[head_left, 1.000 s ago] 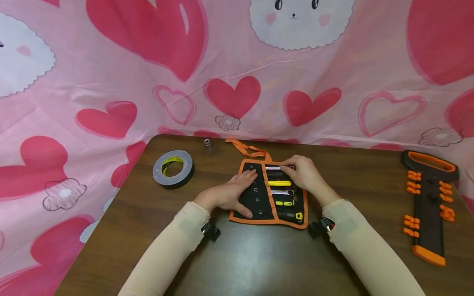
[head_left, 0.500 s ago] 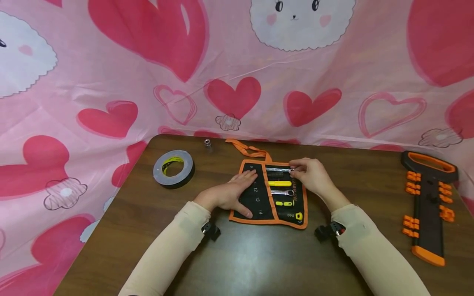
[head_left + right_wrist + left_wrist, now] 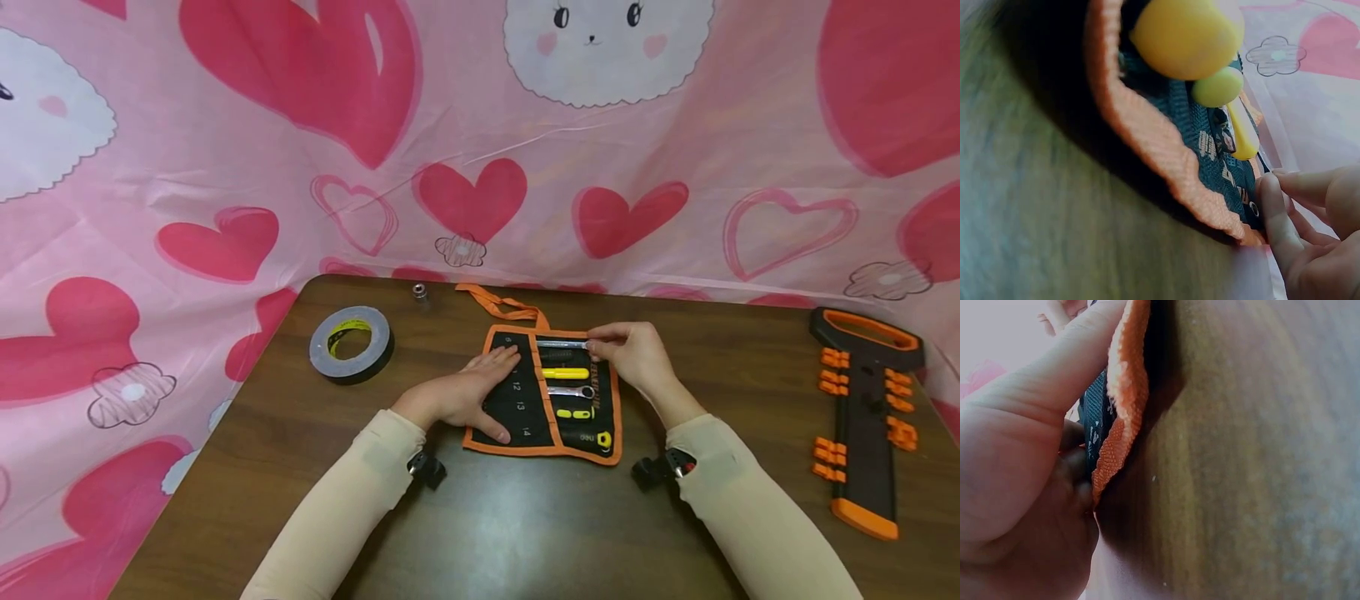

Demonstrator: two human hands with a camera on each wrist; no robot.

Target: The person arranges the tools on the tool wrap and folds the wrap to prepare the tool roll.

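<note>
A dark wooden table [image 3: 525, 533] stands against a pink heart-printed cloth backdrop [image 3: 225, 125].

On the bench [image 3: 525, 533], the left hand [image 3: 457, 398] presses flat on the tool roll [image 3: 521, 400] while the right hand [image 3: 633, 354] pinches a wrench [image 3: 562, 343].

The tool roll [image 3: 517, 392] is matt black woven cloth edged in coarse orange webbing [image 3: 1147, 134]; the wrench [image 3: 562, 343] in it is bright polished metal. Yellow handles [image 3: 1188, 37] look like smooth plastic. The table [image 3: 480, 517] is dark wood grain with a soft sheen, the tape roll [image 3: 351, 342] dull grey
</note>
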